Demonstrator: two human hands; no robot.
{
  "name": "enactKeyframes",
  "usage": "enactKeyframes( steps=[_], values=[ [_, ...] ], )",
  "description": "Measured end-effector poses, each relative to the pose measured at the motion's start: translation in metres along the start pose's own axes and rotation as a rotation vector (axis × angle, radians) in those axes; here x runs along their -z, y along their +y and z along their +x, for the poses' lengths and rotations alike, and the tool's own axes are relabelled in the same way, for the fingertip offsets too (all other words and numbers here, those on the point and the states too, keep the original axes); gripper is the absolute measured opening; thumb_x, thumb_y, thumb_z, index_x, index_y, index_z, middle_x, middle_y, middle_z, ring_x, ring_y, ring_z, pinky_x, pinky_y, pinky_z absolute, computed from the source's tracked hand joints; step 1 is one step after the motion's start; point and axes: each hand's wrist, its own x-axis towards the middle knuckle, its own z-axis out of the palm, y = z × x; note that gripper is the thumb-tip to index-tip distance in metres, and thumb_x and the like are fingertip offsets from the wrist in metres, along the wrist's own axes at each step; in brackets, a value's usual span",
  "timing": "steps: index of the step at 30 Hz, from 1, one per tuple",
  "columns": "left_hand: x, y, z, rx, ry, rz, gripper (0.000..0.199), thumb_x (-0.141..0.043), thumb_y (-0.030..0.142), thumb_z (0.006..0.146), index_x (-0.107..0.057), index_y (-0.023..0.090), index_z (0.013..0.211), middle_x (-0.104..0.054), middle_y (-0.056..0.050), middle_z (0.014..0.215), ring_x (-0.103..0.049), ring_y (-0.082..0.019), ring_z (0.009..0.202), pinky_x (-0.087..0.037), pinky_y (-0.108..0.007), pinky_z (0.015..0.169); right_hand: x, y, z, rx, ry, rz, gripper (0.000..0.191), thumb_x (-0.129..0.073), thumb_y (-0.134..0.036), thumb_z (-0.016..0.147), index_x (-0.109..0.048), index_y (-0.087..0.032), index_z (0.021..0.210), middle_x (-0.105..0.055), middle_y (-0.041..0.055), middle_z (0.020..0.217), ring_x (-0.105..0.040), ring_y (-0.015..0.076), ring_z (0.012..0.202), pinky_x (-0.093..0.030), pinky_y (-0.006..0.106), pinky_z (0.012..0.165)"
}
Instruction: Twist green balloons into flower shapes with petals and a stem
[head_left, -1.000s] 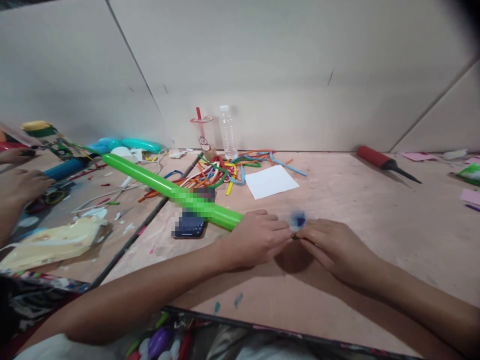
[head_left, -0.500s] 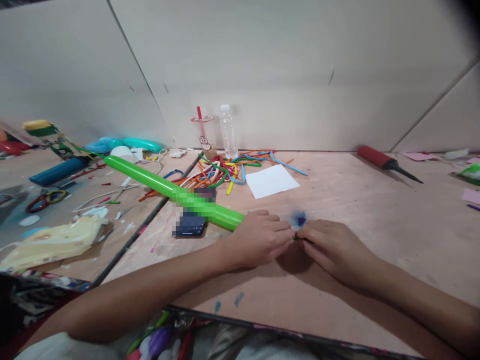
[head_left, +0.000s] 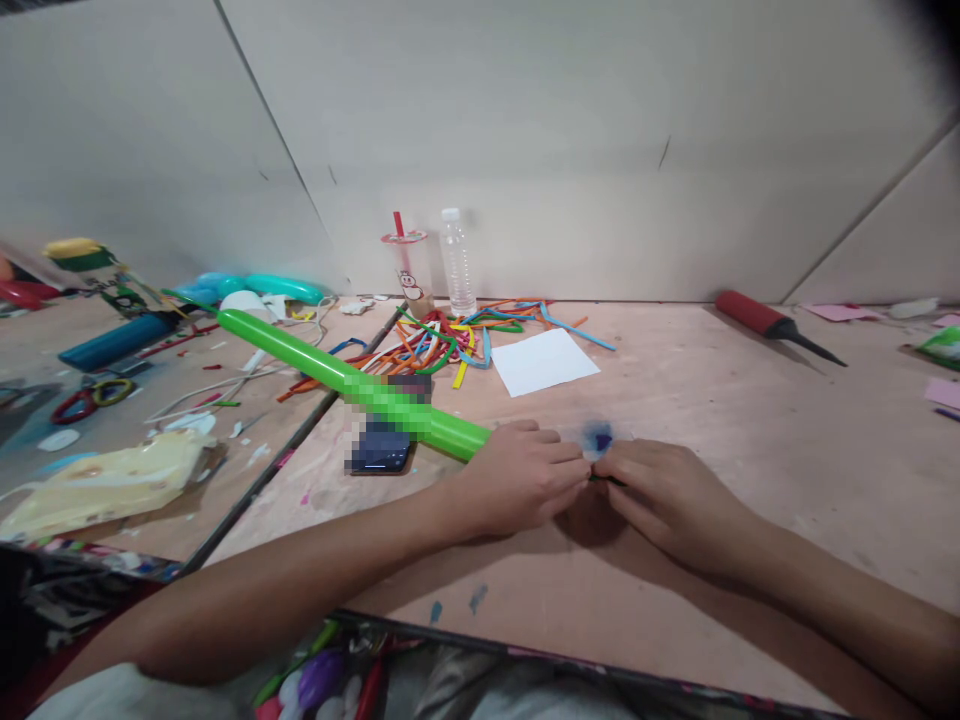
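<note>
Left hand [head_left: 517, 475] grasping one green balloon [head_left: 292, 350]; right hand [head_left: 667, 490] pinching its end. Beyond hands: one bottle [head_left: 457, 265], one cup [head_left: 409, 268], one paper sheet [head_left: 545, 362].

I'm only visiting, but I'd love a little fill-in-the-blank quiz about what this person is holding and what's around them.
1. The left hand holds a long balloon whose colour is ____.
2. The straw in the cup is ____ in colour.
3. As the wearer sees it, the bottle stands to the ____ of the cup.
4. The sheet of paper is ____ in colour.

Missing words: green; red; right; white.
</note>
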Motion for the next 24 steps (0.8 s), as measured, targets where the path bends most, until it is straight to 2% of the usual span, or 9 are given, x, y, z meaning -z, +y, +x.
enactKeyframes(
  steps=[24],
  values=[
    [0.0, 0.0003, -0.0001, -0.019, -0.012, 0.007, 0.024, -0.045, 0.028, 0.102, -0.06, 0.018, 0.086, -0.069, -0.001, 0.081, -0.06, -0.015, 0.074, -0.037, -0.033, 0.067, 0.0017, -0.001, 0.0006, 0.014, -0.009, 0.036, 0.019, -0.046, -0.015, 0.095, -0.062, -0.018, 0.086, -0.065, 0.0051, 0.081, -0.058, 0.0203, 0.076, -0.039, 0.032, 0.069]
  ],
)
